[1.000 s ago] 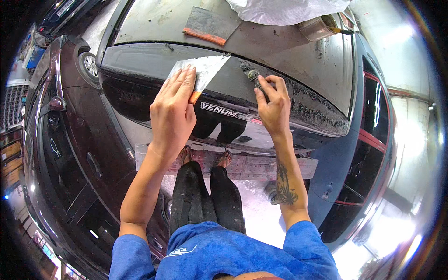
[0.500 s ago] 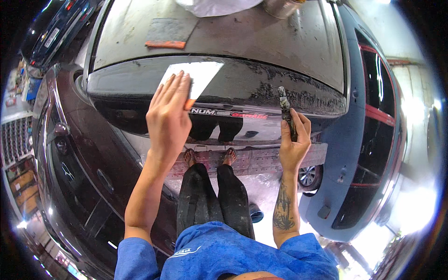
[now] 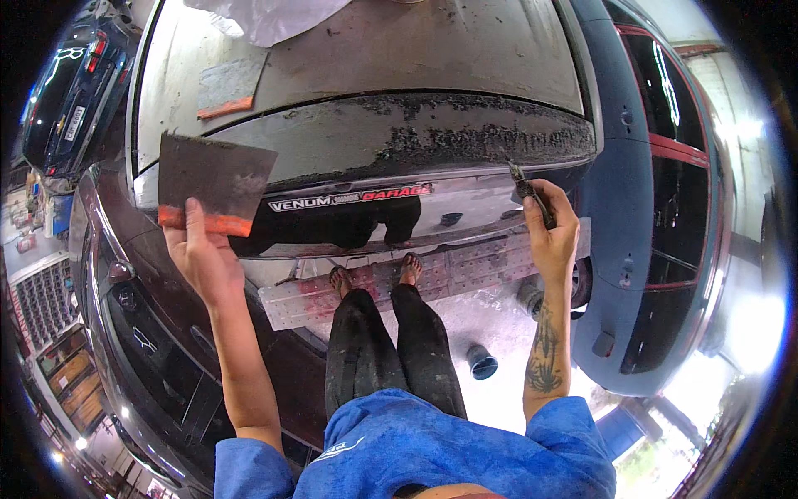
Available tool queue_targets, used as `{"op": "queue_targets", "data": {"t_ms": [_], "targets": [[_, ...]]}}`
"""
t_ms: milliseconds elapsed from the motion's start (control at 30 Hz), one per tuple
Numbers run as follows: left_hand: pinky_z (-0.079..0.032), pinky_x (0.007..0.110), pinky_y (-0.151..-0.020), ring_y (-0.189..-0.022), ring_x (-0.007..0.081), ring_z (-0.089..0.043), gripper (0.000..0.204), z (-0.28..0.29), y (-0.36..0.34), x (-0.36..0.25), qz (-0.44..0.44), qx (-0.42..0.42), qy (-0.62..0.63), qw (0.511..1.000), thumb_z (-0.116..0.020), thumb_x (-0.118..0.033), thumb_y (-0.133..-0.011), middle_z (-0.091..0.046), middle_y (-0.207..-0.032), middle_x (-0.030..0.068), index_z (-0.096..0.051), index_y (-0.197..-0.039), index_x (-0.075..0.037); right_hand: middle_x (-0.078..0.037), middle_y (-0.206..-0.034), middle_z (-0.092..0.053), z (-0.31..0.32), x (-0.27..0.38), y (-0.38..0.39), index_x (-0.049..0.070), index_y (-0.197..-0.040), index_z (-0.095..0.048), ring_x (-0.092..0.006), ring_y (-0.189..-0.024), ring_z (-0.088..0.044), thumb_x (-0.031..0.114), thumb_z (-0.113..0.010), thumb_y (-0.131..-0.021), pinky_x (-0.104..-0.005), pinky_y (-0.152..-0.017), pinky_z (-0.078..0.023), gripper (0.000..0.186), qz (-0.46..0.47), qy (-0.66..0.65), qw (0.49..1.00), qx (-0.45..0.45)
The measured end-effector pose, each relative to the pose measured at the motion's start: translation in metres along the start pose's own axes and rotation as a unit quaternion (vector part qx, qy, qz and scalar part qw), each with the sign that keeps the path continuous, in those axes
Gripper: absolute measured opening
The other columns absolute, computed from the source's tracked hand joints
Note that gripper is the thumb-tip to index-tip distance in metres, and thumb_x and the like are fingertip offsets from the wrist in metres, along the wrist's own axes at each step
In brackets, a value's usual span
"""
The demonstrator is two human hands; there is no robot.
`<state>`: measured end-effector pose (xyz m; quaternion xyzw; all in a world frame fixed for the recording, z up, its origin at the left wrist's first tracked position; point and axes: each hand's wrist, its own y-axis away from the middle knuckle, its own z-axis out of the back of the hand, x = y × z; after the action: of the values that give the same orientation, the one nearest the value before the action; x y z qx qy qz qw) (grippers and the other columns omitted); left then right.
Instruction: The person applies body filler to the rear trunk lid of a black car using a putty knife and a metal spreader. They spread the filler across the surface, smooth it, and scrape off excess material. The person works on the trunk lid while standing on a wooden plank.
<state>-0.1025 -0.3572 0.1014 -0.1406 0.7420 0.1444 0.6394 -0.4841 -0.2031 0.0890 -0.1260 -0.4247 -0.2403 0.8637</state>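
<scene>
Left hand (image 3: 208, 262) gripping flat spreader (image 3: 218, 176) by its orange edge (image 3: 233, 225), over car panel (image 3: 332, 133)'s left end, likely light, thin, slightly springy, best held along that edge; right hand (image 3: 555, 229) gripping narrow dark-caked tool (image 3: 523, 182) near panel's right end, probably light, stiff, best held by its handle (image 3: 544, 204).
</scene>
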Motion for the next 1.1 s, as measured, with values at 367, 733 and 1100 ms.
{"op": "queue_targets", "data": {"t_ms": [367,733,1100], "targets": [[-0.052,0.037,-0.049,-0.057,0.0226,-0.062,0.007,0.025,0.046,0.008,0.184,0.049,0.112,0.975,-0.048,-0.015,-0.098,-0.060,-0.076,0.0053,-0.050,-0.104,-0.012,-0.016,-0.100,-0.065,0.027,-0.005,0.000,-0.004,-0.112,-0.066,-0.0254,-0.091,-0.063,0.007,-0.074,-0.076,-0.0330,-0.081,-0.049,0.038,-0.006,-0.023,0.999,-0.046],[-0.044,0.025,-0.049,-0.053,0.0099,-0.048,0.011,0.011,0.093,-0.047,0.268,-0.067,0.204,0.939,-0.049,-0.007,-0.094,-0.050,-0.070,-0.0013,-0.047,-0.087,-0.015,-0.021,-0.094,-0.068,0.035,-0.019,0.001,-0.001,-0.111,-0.067,-0.0334,-0.085,-0.066,0.016,-0.067,-0.080,-0.0377,-0.078,-0.050,0.035,-0.086,-0.114,0.988,-0.064],[-0.053,0.033,-0.073,-0.082,0.0153,-0.062,0.006,0.039,0.122,-0.076,0.219,-0.017,0.170,0.961,-0.049,-0.006,-0.092,-0.060,-0.089,0.0009,-0.053,-0.095,-0.009,-0.020,-0.096,-0.069,0.043,-0.017,0.006,-0.005,-0.114,-0.065,-0.0218,-0.087,-0.067,0.018,-0.073,-0.077,-0.0335,-0.076,-0.050,0.045,-0.098,-0.126,0.986,-0.054]]}}
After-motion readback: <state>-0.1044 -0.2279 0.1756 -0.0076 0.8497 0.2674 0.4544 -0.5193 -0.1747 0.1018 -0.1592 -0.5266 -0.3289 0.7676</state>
